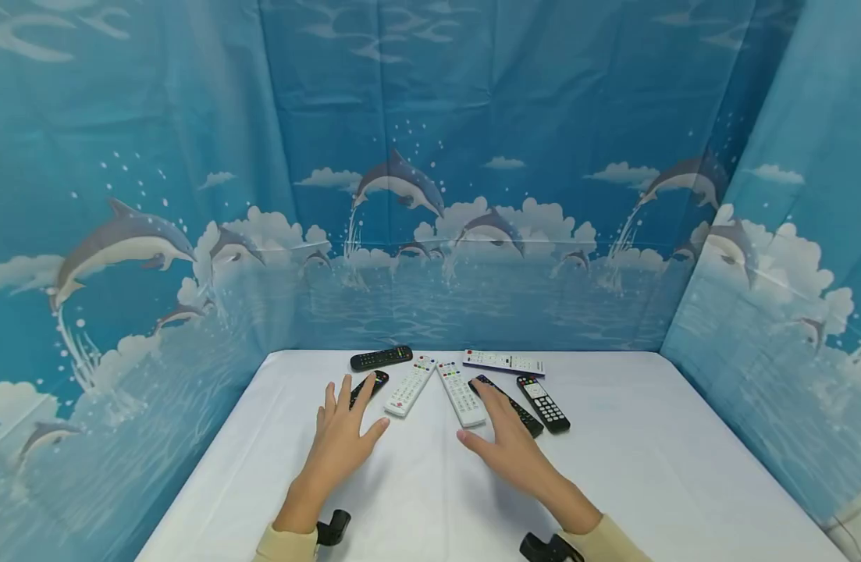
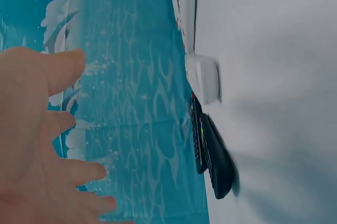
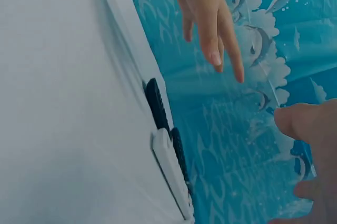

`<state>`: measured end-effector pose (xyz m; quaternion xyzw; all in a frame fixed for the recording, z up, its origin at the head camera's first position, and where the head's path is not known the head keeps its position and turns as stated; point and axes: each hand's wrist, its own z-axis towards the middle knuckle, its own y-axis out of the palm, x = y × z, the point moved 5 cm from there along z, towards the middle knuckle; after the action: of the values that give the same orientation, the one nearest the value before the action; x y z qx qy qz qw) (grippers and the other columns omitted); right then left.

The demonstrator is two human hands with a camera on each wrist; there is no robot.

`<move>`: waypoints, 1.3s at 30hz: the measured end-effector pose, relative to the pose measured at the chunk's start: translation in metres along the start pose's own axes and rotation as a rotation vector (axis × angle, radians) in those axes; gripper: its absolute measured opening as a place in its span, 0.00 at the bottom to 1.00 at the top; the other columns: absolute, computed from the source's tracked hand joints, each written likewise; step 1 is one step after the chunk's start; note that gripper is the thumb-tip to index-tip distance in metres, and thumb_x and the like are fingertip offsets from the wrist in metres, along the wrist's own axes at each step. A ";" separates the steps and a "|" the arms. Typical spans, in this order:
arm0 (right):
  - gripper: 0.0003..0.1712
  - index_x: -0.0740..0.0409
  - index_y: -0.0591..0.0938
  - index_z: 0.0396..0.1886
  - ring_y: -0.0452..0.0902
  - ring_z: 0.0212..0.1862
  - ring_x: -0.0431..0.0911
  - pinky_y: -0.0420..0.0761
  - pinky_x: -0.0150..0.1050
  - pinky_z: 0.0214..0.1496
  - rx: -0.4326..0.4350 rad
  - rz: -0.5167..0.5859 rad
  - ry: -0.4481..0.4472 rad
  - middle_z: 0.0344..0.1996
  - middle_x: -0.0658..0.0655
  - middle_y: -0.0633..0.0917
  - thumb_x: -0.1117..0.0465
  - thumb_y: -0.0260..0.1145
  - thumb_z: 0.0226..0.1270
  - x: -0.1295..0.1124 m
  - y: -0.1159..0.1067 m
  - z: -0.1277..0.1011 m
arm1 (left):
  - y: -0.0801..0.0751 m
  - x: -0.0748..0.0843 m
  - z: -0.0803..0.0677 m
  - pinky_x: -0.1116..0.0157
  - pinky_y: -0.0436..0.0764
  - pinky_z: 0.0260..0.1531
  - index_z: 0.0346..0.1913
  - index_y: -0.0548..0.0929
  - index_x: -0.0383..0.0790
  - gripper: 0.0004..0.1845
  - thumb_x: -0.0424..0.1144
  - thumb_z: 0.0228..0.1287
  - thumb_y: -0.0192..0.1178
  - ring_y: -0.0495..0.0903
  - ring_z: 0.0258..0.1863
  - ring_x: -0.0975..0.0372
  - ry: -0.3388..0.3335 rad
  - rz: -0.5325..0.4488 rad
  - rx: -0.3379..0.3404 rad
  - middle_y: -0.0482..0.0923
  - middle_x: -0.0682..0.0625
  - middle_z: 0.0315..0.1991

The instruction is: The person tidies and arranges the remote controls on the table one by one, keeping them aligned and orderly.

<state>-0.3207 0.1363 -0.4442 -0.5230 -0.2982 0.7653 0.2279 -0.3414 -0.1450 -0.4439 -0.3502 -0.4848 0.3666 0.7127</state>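
Note:
My left hand [image 1: 337, 449] is held over the white table with its fingers spread, overlapping a short black remote control [image 1: 378, 380] in the head view. Nothing is in its grasp. Fingers apart, my right hand [image 1: 510, 457] hovers on the other side, partly covering a long black remote [image 1: 521, 414]; it too holds nothing. Between the hands lie two white remotes, a left one [image 1: 410, 386] and a right one [image 1: 461, 394], their far ends close together. In the left wrist view, a black remote [image 2: 217, 161] lies below the level of the left hand [image 2: 31, 145].
Another black remote [image 1: 381, 358] lies at the back left. A white remote with a dark edge [image 1: 503, 364] lies at the back right, and a black one with white buttons [image 1: 544, 404] at the right. A blue dolphin-print curtain [image 1: 472, 304] borders the table [image 1: 648, 468].

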 end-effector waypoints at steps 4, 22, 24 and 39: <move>0.50 0.39 0.53 0.81 0.59 0.74 0.59 0.67 0.66 0.67 -0.046 0.162 0.040 0.76 0.58 0.61 0.32 0.64 0.67 -0.014 0.016 0.029 | -0.004 -0.021 0.020 0.29 0.54 0.66 0.81 0.53 0.53 0.41 0.54 0.72 0.60 0.41 0.76 0.34 -0.044 -0.068 -0.005 0.48 0.32 0.78; 0.42 0.59 0.52 0.81 0.56 0.74 0.68 0.66 0.62 0.70 -0.383 1.185 0.420 0.74 0.73 0.59 0.39 0.48 0.80 -0.027 0.117 0.106 | 0.009 -0.109 0.086 0.42 0.69 0.64 0.76 0.65 0.41 0.27 0.47 0.81 0.46 0.65 0.68 0.40 -0.375 -0.641 -0.191 0.65 0.34 0.71; 0.43 0.62 0.51 0.81 0.54 0.74 0.69 0.64 0.63 0.71 -0.405 1.262 0.452 0.75 0.74 0.57 0.39 0.46 0.80 -0.031 0.126 0.108 | 0.015 -0.112 0.088 0.42 0.68 0.65 0.77 0.63 0.42 0.27 0.47 0.82 0.44 0.64 0.69 0.40 -0.406 -0.710 -0.248 0.63 0.35 0.72; 0.39 0.72 0.46 0.78 0.51 0.75 0.68 0.57 0.61 0.74 -0.332 1.432 0.628 0.75 0.77 0.53 0.48 0.40 0.84 -0.043 0.177 0.121 | 0.037 -0.135 0.098 0.51 0.78 0.59 0.73 0.69 0.36 0.23 0.31 0.78 0.49 0.73 0.63 0.47 -0.502 -0.881 -0.330 0.73 0.35 0.66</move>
<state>-0.4260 -0.0457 -0.5059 -0.8057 0.0781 0.4883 -0.3261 -0.4760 -0.2295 -0.5069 -0.1224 -0.7927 0.0239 0.5967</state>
